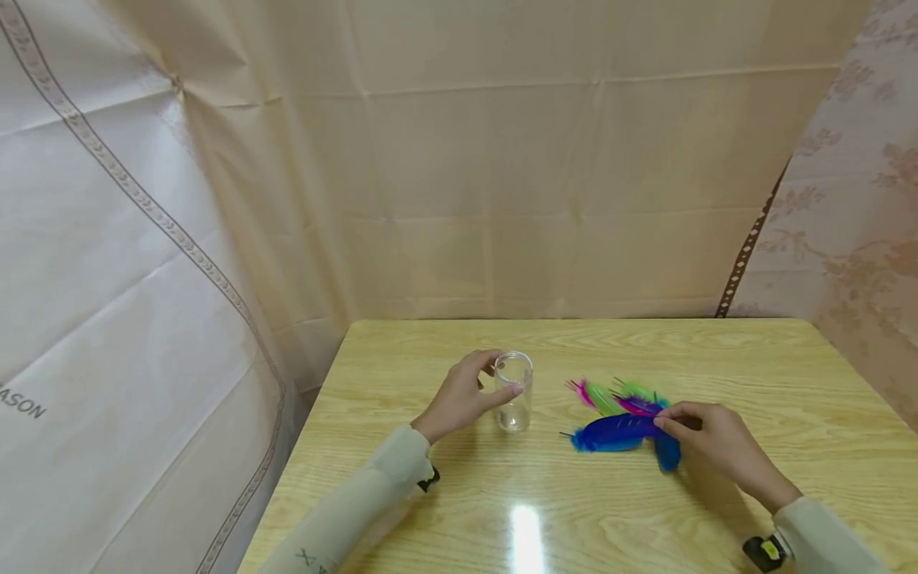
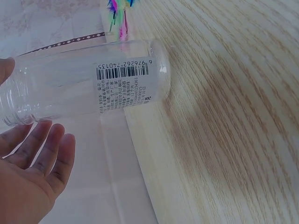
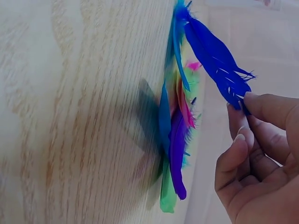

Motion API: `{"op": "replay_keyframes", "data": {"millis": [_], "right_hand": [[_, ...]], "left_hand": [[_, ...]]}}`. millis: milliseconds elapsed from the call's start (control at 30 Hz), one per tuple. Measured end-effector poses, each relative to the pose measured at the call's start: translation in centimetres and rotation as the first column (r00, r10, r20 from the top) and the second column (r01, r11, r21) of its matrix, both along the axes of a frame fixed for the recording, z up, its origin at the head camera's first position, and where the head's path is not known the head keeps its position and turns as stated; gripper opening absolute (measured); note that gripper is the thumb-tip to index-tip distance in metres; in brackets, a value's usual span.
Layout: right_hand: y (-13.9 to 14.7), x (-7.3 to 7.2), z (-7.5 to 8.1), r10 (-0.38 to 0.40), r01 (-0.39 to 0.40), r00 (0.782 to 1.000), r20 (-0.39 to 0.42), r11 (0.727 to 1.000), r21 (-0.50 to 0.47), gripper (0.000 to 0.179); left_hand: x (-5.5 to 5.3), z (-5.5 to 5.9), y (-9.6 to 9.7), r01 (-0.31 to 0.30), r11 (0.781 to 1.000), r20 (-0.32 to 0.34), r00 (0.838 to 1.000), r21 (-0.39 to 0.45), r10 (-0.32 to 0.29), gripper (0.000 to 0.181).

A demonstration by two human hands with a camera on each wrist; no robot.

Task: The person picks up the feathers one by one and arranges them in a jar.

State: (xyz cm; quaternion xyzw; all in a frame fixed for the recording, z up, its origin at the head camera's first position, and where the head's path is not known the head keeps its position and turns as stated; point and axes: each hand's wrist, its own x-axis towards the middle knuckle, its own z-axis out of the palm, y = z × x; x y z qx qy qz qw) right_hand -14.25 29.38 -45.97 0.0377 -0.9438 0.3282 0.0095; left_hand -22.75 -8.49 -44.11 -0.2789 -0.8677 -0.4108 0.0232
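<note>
A clear glass-like jar (image 1: 514, 414) stands upright on the table, its mouth uncovered. My left hand (image 1: 459, 399) holds it near the rim, thumb on one side and fingers on the other. A white barcode label (image 2: 122, 84) shows on its side in the left wrist view. To the right, my right hand (image 1: 713, 442) pinches one end of a dark blue feather (image 3: 210, 53) between thumb and fingertip, raised off the table at that end. Under and beside it lies a loose pile of feathers (image 3: 178, 140) in purple, green, pink and light blue.
The wooden table (image 1: 402, 359) has its far edge against a hanging beige cloth (image 1: 459, 199). Pale patterned sheets (image 1: 129, 319) hang at both sides. A bright light reflection lies on the tabletop near the front.
</note>
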Motion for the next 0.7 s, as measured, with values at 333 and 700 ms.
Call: {"op": "replay_keyframes", "data": {"millis": [333,700], "right_hand": [[0.22,-0.23,0.54,0.009,-0.01,1.0,-0.029,1.0,-0.014,0.031],[0.14,-0.46,0.93,0.01,-0.011,0.998,-0.063,1.0,-0.016,0.031]], "left_hand": [[-0.06,-0.26,-0.01,0.004,1.0,-0.016,1.0,0.009,-0.003,0.058],[0.06,-0.13,0.08,0.011,1.0,-0.002,1.0,0.019,-0.011,0.058]]}}
